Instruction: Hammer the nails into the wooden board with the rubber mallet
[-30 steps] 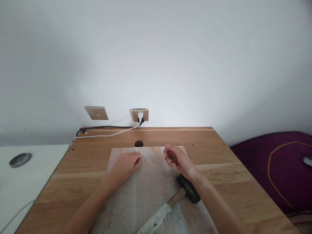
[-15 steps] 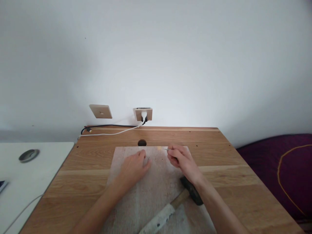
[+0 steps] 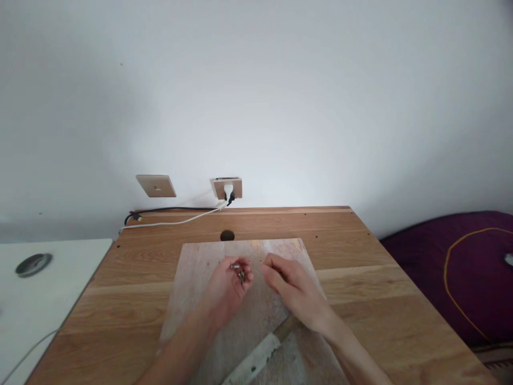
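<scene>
My left hand [image 3: 228, 286] rests on a pale worn board [image 3: 200, 267] that lies on the wooden desk [image 3: 132, 267]. Its fingers are curled round a few small metal nails [image 3: 239, 272], whose ends show at the fingertips. My right hand [image 3: 290, 289] hovers just to the right of it, fingers bent and close together, almost touching the left fingertips; nothing shows in it. A hammer lies on the board under my right wrist, with only its paint-flecked wooden handle [image 3: 256, 361] visible.
A round cable hole [image 3: 227, 235] sits in the desk behind the board. White and black cables [image 3: 172, 216] run to a wall socket [image 3: 227, 188]. A white table [image 3: 36, 299] stands at the left, a purple cushion [image 3: 460, 272] at the right.
My left hand has lifted off the board and closed round the nails. My right hand has moved down and left toward it, now covering the hammer's head.
</scene>
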Tool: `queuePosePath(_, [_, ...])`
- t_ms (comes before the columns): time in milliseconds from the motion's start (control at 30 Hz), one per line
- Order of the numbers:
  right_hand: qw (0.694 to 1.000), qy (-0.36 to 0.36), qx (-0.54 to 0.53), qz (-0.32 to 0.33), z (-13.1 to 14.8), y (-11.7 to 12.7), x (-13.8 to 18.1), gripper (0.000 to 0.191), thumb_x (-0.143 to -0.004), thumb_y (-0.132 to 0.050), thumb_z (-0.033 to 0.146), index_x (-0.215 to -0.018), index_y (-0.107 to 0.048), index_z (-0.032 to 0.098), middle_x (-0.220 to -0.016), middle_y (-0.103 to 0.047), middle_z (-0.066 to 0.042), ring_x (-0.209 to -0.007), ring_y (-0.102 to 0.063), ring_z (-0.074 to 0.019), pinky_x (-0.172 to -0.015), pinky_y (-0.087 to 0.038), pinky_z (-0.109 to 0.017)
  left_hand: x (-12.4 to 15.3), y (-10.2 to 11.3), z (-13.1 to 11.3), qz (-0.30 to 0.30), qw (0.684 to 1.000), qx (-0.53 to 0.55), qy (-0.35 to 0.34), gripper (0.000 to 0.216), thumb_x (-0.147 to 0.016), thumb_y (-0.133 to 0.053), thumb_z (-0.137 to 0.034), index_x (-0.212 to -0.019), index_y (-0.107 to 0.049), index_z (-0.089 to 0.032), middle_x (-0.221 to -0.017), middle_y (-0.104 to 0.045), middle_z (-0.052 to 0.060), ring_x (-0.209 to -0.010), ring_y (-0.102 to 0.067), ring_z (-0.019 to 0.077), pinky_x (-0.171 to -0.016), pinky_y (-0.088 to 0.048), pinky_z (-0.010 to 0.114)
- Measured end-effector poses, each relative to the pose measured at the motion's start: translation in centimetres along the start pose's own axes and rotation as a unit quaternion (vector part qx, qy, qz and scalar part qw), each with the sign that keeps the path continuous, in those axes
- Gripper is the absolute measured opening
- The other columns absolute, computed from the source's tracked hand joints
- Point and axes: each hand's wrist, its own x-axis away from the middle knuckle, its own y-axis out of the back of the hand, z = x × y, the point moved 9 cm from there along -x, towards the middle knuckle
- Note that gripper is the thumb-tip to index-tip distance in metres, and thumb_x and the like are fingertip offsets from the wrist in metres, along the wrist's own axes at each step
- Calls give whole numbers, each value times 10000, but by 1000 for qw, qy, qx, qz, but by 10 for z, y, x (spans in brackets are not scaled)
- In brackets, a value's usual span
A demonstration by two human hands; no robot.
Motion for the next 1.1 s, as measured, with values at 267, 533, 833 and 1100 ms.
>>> queuePosePath(267, [970,109,141,166,55,-47,24,368,-1086,-440,390,-1427,-513,272,-1571,-460,-81,-1427,-469,-241,-1209,-371,-416,33,-7,30,-13,989,137,54,309,-963,-411,-463,-890,-616,-244,-878,-686,58,-923,-705,224,-827,-596,364])
queuePosePath(533, [989,71,59,-114,-10,31,61,269,-1055,-499,388,-1280,-635,334,-1445,-555,-75,-1283,-589,-245,-1027,-551,-366,19,7,23,-24,999,-34,-2,316,-889,-596,-479,-709,-580,-220,-681,-591,13,-650,-590,174,-632,-498,302])
queuePosePath(833, [915,10,211,-342,-87,93,138,381,-1001,-541,480,-1296,-622,253,-1349,-654,-100,-1095,-692,-253,-905,-603,-382,84,1,-12,75,801,-507,-309,342,-1045,-446,-257,-1368,-557,-273,-1501,-578,55,-1472,-427,230,-1242,-315,501])
queuePosePath(1100, [929,-84,253,-258,-141,90,163,495,-995,-459,571,-1401,-590,319,-1304,-717,-90,-1169,-697,-336,-916,-622,-458,165,129,-7,-185,653,-658,-325,290,-1041,-485,-393,-1215,-672,-254,-1215,-731,51,-1108,-673,223,-1007,-531,360])
